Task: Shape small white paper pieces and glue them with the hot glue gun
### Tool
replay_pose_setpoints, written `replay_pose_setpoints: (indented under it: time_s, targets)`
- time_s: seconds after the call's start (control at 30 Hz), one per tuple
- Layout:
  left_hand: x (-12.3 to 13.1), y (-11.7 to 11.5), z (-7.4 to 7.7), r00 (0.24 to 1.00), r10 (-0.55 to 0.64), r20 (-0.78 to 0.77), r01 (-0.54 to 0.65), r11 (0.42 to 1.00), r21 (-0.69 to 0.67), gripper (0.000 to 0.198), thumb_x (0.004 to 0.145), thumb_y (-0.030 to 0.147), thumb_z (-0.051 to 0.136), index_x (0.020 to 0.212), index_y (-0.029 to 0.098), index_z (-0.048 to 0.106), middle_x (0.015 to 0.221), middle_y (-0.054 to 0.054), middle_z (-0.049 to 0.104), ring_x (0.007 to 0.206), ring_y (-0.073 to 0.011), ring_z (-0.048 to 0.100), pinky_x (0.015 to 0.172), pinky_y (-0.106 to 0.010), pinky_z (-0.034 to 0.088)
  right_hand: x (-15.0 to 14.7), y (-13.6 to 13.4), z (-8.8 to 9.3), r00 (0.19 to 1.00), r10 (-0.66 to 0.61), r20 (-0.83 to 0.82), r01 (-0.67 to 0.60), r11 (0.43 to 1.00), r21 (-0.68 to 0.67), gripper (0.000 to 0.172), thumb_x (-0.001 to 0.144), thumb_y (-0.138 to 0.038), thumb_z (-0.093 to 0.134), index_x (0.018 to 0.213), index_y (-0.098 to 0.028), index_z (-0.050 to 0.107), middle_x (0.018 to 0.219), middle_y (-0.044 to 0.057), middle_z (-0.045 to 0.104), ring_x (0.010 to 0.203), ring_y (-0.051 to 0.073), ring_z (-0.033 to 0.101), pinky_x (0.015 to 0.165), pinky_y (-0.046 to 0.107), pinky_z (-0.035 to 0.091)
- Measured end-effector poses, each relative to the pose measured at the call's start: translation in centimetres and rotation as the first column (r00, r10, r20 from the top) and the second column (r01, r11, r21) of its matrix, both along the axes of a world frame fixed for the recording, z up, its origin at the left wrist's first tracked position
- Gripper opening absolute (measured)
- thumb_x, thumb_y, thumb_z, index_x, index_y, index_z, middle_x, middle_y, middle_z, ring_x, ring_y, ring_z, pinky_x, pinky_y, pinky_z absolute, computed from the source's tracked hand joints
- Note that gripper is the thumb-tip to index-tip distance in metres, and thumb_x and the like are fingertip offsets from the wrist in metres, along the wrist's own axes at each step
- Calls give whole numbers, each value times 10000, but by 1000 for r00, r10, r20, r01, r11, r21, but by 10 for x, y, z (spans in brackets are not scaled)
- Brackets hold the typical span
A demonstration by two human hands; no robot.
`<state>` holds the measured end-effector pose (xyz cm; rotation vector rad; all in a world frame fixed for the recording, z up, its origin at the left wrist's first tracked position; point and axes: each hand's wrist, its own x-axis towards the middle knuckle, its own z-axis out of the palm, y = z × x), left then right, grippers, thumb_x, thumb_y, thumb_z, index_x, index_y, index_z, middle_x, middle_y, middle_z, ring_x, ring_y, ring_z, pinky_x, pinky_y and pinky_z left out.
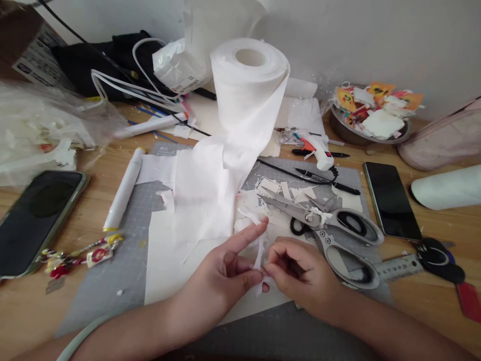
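A thin white strip of tissue (260,253) is pinched between the thumb and fingers of my left hand (229,273), whose index finger points up and outward. Close on its right, my right hand (300,268) has thumb and index finger closed at the strip's edge. Beneath both hands lies a cream sheet of paper (161,276). Just beyond them, a roll of white tissue (244,95) stands upright, its loose end (203,195) spread toward me. Large grey scissors (338,230) lie partly open beside my right hand, among paper scraps (285,190).
A grey cutting mat (112,281) covers the wooden table. Phones lie left (41,215) and right (391,200). A white marker (124,190), a glue gun (317,150), a steel ruler (398,268) and a metal bowl of small crafted pieces (349,130) surround the work.
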<state>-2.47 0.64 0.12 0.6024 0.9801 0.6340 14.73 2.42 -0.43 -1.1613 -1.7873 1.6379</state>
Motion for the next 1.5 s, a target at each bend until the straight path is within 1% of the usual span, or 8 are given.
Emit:
replay_pose_setpoints:
  time_s: [0.1, 0.23, 0.53, 0.77, 1.13, 1.23, 1.37, 1.5]
  targets:
    - [0, -1, 0, 1000, -10, -7, 10, 1000, 26, 715, 738, 184, 631, 1380, 258, 326, 602, 35, 602, 597, -94, 485, 616, -220, 378, 1, -1, -5, 995, -103, 17, 103, 993, -65, 35, 822, -240, 550, 827, -206, 562, 624, -48, 502, 547, 72, 450, 496, 172, 366]
    - [0, -2, 0, 1000, -9, -7, 9, 999, 37, 724, 739, 199, 633, 1384, 273, 313, 626, 30, 603, 595, -92, 484, 614, -217, 375, -1, 1, -7, 989, -138, 46, 140, 989, -50, 157, 814, -251, 563, 962, -214, 599, 642, -36, 543, 551, 82, 492, 498, 180, 395]
    - [-2, -6, -1, 995, -71, -66, 73, 997, 35, 743, 759, 239, 615, 1403, 298, 248, 611, 37, 564, 534, -83, 375, 503, -195, 305, -1, 6, -5, 994, -74, 78, 74, 997, 2, 91, 817, -216, 551, 828, -202, 640, 669, -25, 601, 573, 79, 531, 540, 178, 416]
    - [-1, -2, 2, 999, -11, -35, 12, 999, 32, 737, 740, 212, 634, 1389, 288, 293, 585, 40, 580, 571, -85, 455, 576, -197, 341, -1, 4, -5, 996, -83, 39, 85, 995, -44, 67, 812, -143, 519, 772, -193, 540, 652, -51, 518, 575, 58, 479, 522, 146, 385]
    - [-1, -1, 5, 1000, 30, 1, -30, 999, 35, 737, 745, 202, 637, 1391, 281, 290, 563, 50, 576, 551, -74, 448, 583, -190, 347, 2, 3, 1, 999, 1, -36, 9, 964, 265, 139, 751, -53, 550, 721, -190, 551, 644, -45, 518, 587, 66, 464, 556, 164, 378]
    - [-1, -1, 4, 999, 21, -25, -21, 1000, 20, 755, 729, 213, 653, 1390, 277, 294, 589, 36, 596, 575, -89, 481, 593, -203, 365, 2, 5, 0, 996, -62, -60, 75, 966, 248, 92, 793, -115, 561, 784, -194, 608, 695, -22, 588, 604, 77, 514, 562, 177, 404]
    - [-2, -3, 2, 998, -34, -46, 36, 999, 35, 742, 740, 240, 643, 1391, 290, 289, 609, 20, 611, 562, -97, 464, 558, -212, 358, 2, 6, -4, 986, -168, 18, 163, 973, 161, 99, 812, -171, 566, 815, -190, 663, 656, -12, 622, 521, 79, 521, 517, 190, 419]
    - [-1, -4, 3, 998, -34, -50, 37, 998, 56, 701, 744, 217, 634, 1370, 316, 332, 711, -3, 638, 574, -92, 461, 533, -204, 340, 1, 8, -5, 990, -105, 90, 92, 986, 140, 127, 822, -198, 555, 790, -196, 678, 672, 0, 651, 528, 91, 543, 515, 200, 424]
